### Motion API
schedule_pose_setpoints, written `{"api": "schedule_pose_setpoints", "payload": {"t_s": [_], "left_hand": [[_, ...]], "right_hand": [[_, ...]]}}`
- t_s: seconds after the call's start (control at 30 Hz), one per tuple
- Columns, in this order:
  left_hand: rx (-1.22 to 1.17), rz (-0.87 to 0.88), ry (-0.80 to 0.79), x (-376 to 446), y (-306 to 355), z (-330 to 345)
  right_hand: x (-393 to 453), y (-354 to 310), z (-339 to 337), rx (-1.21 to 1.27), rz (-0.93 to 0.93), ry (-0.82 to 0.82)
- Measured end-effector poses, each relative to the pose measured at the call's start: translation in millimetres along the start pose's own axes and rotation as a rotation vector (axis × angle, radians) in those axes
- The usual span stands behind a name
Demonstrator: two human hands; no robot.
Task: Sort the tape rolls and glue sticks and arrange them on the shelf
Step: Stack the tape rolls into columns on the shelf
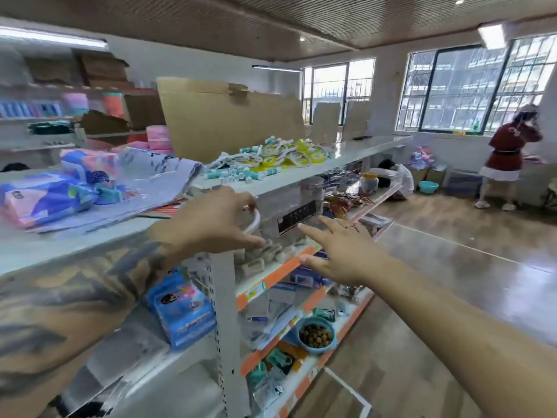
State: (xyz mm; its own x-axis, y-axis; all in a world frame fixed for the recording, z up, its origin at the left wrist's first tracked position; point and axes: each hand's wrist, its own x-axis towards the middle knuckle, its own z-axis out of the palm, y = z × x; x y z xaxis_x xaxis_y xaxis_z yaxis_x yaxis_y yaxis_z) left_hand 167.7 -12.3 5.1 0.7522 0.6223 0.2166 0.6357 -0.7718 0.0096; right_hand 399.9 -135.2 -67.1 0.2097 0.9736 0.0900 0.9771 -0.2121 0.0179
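Note:
A heap of yellow and white tape rolls (291,153) lies on the top shelf (355,155) of the white rack. Beside it, nearer me, are several teal-and-white glue sticks (238,174). My left hand (211,220) is just below the shelf's front edge and grips a thin white tape roll (254,222), which is partly hidden by my fingers. My right hand (340,251) hovers in front of the second shelf with its fingers spread, holding nothing.
Patterned plastic packs (75,188) and a tall cardboard sheet (229,119) sit on the top shelf. Lower orange-edged shelves (271,277) hold small goods and a blue bowl (316,334). A person in a red dress (506,155) stands at the far right. Open wooden floor lies to the right.

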Motion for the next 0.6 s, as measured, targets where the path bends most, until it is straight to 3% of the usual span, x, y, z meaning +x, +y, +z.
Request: {"api": "schedule_pose_setpoints", "payload": {"t_s": [0.37,0.6], "left_hand": [[-0.094,0.173,-0.199,145,119,120],[-0.22,0.304,-0.244,281,206,188]], "right_hand": [[-4,168,38,0.024,0.153,0.005],[42,304,69,0.032,0.229,-0.061]]}}
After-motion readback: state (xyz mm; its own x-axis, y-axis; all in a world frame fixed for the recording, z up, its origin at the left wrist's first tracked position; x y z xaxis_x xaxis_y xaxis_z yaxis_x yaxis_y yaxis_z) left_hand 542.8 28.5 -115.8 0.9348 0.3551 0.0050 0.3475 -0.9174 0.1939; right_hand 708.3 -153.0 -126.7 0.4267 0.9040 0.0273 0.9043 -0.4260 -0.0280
